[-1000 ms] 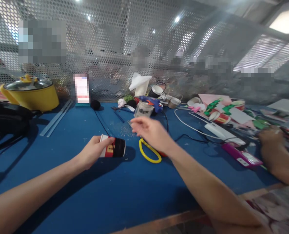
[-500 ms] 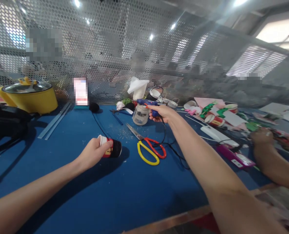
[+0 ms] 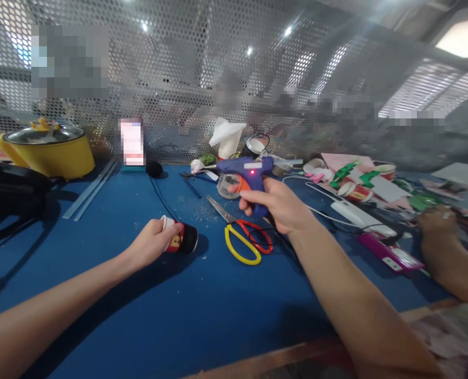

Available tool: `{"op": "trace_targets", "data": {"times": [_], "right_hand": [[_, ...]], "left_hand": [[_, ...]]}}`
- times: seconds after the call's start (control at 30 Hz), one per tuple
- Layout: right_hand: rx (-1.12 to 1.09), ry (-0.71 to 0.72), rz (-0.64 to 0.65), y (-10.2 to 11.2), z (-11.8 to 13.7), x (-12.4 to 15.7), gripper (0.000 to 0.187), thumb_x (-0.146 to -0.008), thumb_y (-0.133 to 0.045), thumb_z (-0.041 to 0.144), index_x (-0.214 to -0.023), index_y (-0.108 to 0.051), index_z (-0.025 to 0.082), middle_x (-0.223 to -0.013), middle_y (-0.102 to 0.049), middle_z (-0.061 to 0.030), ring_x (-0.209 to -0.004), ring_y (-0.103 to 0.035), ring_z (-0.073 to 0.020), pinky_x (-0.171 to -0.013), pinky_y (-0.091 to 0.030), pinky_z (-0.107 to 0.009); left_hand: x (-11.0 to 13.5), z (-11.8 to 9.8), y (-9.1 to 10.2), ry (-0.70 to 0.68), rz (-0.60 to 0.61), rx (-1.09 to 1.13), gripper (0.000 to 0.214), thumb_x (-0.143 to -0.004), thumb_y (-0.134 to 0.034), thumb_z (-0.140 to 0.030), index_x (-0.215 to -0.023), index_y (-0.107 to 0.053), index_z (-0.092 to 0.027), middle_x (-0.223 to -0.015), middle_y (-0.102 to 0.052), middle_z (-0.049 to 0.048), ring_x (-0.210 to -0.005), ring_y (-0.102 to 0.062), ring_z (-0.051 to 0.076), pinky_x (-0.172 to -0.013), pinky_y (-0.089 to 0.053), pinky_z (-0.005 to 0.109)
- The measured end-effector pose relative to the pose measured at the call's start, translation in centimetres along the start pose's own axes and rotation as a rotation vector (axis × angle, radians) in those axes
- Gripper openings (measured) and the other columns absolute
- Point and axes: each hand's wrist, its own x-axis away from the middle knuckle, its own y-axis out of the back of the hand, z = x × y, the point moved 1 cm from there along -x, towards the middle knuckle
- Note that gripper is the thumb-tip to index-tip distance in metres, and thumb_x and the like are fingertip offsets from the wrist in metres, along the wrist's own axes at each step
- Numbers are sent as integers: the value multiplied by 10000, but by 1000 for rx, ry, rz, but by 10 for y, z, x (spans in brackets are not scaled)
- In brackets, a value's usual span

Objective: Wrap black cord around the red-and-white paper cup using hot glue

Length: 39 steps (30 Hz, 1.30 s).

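Note:
My left hand is wrapped round a paper cup, which lies on its side with its white rim toward me and black yarn wound about its lower part. The yarn runs back to a black ball. In my right hand is a blue glue gun with an orange trigger and a lit red lamp, its nozzle pointing left. Behind the gun a clear plastic jar is partly hidden. Scissors with one yellow and one red handle lie open on the table below it.
Two clear glue sticks lie at left, near a yellow pot and a phone. Pliers lie behind. On the right are a white power strip, a purple box, paper scraps and another person's arm.
My right hand has lifted the glue gun away from the jar, toward me and a little right. The left hand keeps its hold on the cup. The view has shifted slightly.

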Motion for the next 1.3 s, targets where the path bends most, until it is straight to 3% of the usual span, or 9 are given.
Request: {"op": "trace_targets", "data": {"times": [0.13,0.27,0.4,0.6,0.93,1.3], "right_hand": [[53,-111,104,-14,-9,21,170,-717,-495,283,-756,-527,120,-489,-510,28,-374,-434,-51,-381,-365,-179],[278,-127,207,-23,-13,34,235,-710,-490,354,-675,-527,124,-441,-485,26,-380,-455,-71,-384,-374,-189],[493,-96,235,-33,-8,45,240,-720,-461,362,-617,-518,154,-409,-472,37,-353,-463,-81,-380,-383,-196],[815,78,202,-42,-6,50,203,-739,-439,312,-622,-538,178,-450,-518,33,-408,-492,-97,-456,-382,-216],[950,155,217,-41,-14,53,243,-759,-411,352,-802,-574,178,-727,-611,-24,-647,-541,-144,-559,-390,-231],[1073,248,169,-46,-5,55,140,-734,-453,310,-680,-514,196,-600,-562,-7,-578,-532,-149,-511,-363,-233]], "left_hand": [[0,-1,-1,6,2,70,267,-672,-397,-370,-528,-430,-147,-445,-333,-46,-409,-296,70,-399,-218,209],[-1,-1,-1,22,-1,137,261,-654,-419,-359,-546,-484,-131,-432,-380,-44,-398,-335,74,-404,-244,207],[-2,0,-1,61,-1,224,267,-641,-434,-361,-574,-527,-121,-448,-450,-32,-406,-386,85,-414,-267,207],[-4,3,-3,83,20,336,260,-645,-452,-347,-617,-551,-109,-496,-507,-14,-449,-445,98,-452,-308,211],[-4,2,-2,117,11,368,243,-651,-457,-341,-589,-529,-117,-468,-479,-29,-421,-420,83,-426,-293,199],[-4,1,-4,114,-1,366,245,-637,-455,-335,-608,-545,-109,-470,-497,-19,-420,-435,94,-422,-297,207]]}}
